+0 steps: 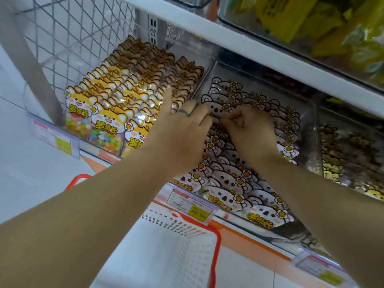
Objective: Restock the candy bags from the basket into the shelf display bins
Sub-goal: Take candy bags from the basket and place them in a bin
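Observation:
Both hands reach into the middle clear display bin (311,113), which holds several white bear-face candy bags (228,196). My left hand (182,129) has its index finger stretched toward the divider while its other fingers curl down among the white bags. My right hand (251,132) is curled, pinching the top edge of a white bag near the bin's middle. The bin to the left (87,142) is packed with orange cat-face candy bags (108,119). Below the shelf hangs the white basket with a red rim (216,235); its visible inside shows no bags.
A price tag strip (195,206) runs along the shelf's orange front edge. A wire mesh panel (68,36) closes the shelf's left end. To the right stands another bin of brown-and-yellow bags (349,154). An upper shelf (270,53) with yellow packets overhangs.

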